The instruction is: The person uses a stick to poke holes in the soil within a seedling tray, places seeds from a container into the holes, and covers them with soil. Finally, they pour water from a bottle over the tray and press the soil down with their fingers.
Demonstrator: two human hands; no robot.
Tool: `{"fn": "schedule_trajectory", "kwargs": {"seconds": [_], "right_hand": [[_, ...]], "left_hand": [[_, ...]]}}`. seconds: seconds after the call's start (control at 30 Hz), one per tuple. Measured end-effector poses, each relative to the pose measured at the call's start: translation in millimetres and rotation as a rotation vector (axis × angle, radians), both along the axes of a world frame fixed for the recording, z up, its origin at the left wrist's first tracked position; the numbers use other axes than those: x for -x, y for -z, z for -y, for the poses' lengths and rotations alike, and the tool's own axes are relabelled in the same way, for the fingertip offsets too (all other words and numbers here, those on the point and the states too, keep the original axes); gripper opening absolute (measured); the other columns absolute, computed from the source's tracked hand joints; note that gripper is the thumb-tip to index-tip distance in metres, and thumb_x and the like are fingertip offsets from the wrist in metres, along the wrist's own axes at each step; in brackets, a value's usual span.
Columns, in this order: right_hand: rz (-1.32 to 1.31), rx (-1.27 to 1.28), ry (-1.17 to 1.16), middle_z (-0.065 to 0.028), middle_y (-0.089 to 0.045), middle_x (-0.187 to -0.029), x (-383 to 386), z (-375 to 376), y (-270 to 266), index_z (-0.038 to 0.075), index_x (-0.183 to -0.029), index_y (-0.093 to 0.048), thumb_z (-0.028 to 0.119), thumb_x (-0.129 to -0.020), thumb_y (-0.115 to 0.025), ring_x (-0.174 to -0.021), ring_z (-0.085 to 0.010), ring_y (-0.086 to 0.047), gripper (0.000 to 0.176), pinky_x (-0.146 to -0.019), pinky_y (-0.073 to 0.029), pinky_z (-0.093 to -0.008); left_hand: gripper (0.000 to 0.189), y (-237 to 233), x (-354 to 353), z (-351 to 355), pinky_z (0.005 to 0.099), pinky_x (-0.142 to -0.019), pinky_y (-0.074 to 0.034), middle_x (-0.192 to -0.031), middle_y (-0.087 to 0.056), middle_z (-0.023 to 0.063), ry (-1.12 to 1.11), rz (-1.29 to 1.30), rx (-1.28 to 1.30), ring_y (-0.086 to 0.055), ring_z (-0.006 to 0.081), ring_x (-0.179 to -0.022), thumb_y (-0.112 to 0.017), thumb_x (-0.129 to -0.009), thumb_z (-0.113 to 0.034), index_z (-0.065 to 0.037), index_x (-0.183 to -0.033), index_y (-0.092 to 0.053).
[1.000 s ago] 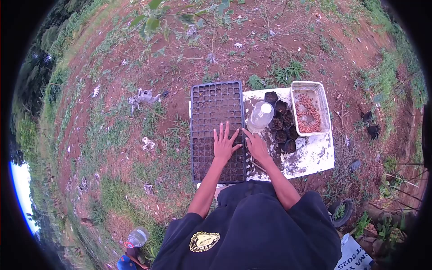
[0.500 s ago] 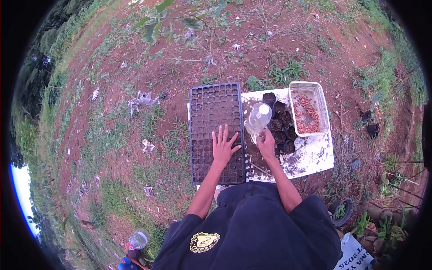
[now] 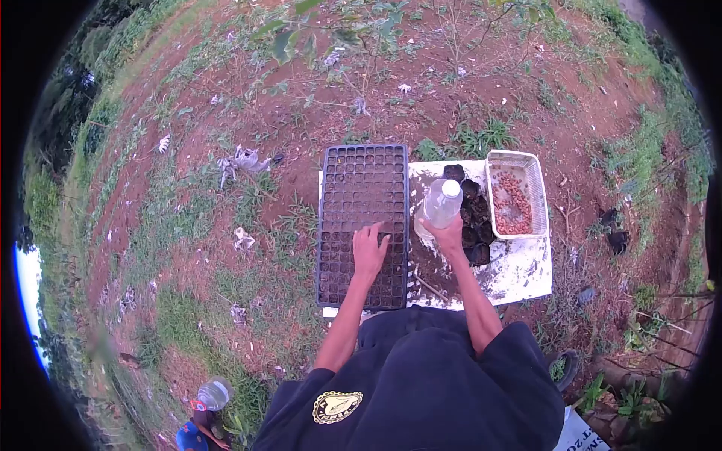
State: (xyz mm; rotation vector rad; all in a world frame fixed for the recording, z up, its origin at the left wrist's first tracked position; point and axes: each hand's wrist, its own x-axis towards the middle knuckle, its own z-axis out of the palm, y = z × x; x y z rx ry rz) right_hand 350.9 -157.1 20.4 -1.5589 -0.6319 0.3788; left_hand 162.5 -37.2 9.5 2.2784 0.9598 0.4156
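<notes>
My right hand (image 3: 449, 234) is wrapped round the lower part of a clear plastic bottle (image 3: 442, 201) with a white cap. The bottle stands upright, leaning slightly, at the right of a black seedling tray (image 3: 406, 180). Over the middle of the tray is my left hand (image 3: 368, 252), its fingers bent and its thumb held apart, with nothing visible in it. Dark soil fills the many small cells. Small black pots of soil (image 3: 475, 214) cluster just right of the bottle, partly hidden by it and my right hand.
A white board (image 3: 519, 274) strewn with soil lies under these things. On its right side sits a white plastic basket (image 3: 538, 173) of reddish-brown seeds (image 3: 511, 203). Leafy branches (image 3: 301, 37) hang beyond the tray. Another person (image 3: 199, 432) is at the lower left, near a large clear bottle (image 3: 216, 393).
My right hand has shifted from beside the bottle's base to a grip around its lower body. My left hand's spread fingers have drawn in and bent over the tray.
</notes>
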Motion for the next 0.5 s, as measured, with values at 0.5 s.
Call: {"fn": "schedule_trajectory", "kwargs": {"seconds": [0.5], "right_hand": [[-0.127,0.421,-0.59,-0.0144,-0.055,-0.13,-12.9,91.6,-31.8,0.001,-0.14,-0.04,0.044,-0.079,-0.074,-0.12,-0.0224,-0.053,0.082,-0.103,-0.04,-0.0365]], "left_hand": [[0.052,5.7,-42.0,89.1,0.0287,-0.081,-0.049,-0.114,-0.062,0.0095,0.044,0.681,1.022,-0.061,0.0147,-0.098,-0.06,-0.096,-0.033,-0.003,-0.136,-0.044]]}}
